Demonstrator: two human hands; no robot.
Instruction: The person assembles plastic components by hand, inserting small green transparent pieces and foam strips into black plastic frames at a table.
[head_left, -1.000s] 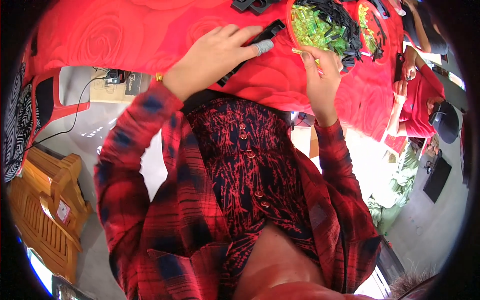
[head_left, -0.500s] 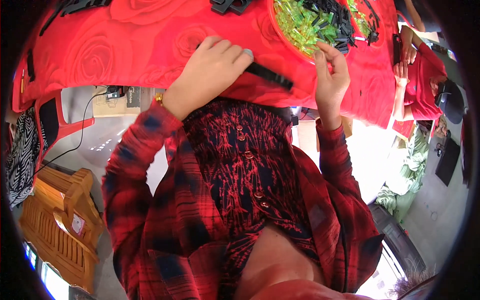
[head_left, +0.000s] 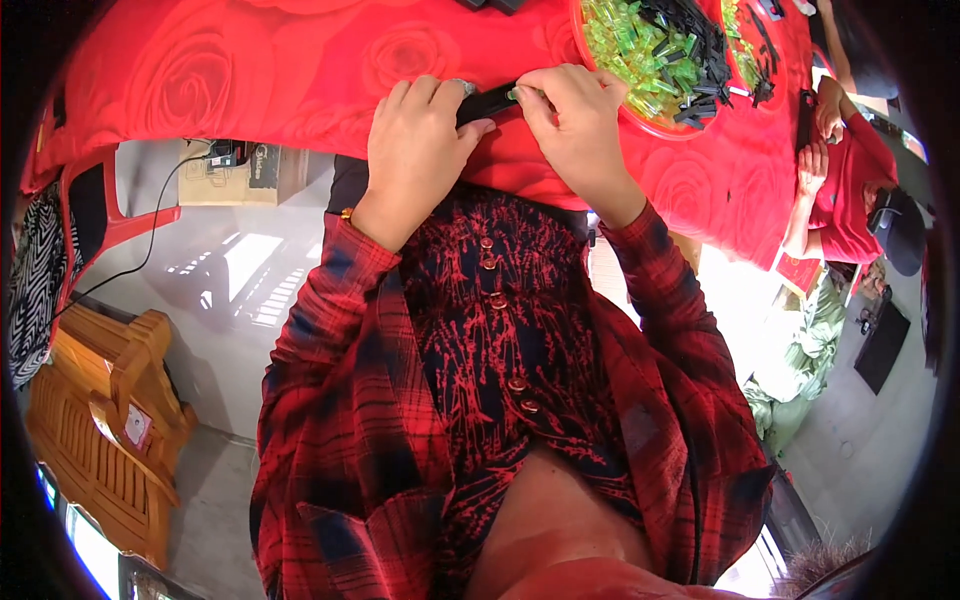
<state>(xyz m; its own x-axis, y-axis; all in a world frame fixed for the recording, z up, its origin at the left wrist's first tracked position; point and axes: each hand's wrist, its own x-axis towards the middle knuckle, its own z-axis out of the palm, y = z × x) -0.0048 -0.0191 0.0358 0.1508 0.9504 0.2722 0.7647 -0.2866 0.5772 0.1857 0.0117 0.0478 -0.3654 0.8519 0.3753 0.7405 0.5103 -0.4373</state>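
Note:
A long black bar-shaped part (head_left: 487, 103) lies across the front of the table, between my hands. My left hand (head_left: 415, 145) is wrapped round its left stretch, with the thumb pressed along the near side. At the bar's right end, my right hand (head_left: 580, 120) pinches a small clear-green piece (head_left: 514, 94) between thumb and fingertips, touching it to the bar. Whether the piece sits in the bar or only against it, I cannot tell. Right of that hand is a round red tray (head_left: 655, 130) with loose yellow-green see-through pieces (head_left: 640, 55) and small black pieces (head_left: 708, 65).
A rose-patterned red cloth (head_left: 190, 85) covers the table. Beyond the tray is a second tray of similar pieces (head_left: 750, 50). Black parts (head_left: 490, 5) lie at the far edge. On the right a person in red (head_left: 850, 190) works at the table. A cardboard box (head_left: 225, 185) stands below left.
My right hand has come left from beside the tray to the bar's right end, bringing the green piece. My left hand has turned the bar, whose right end now points up. The view has shifted slightly.

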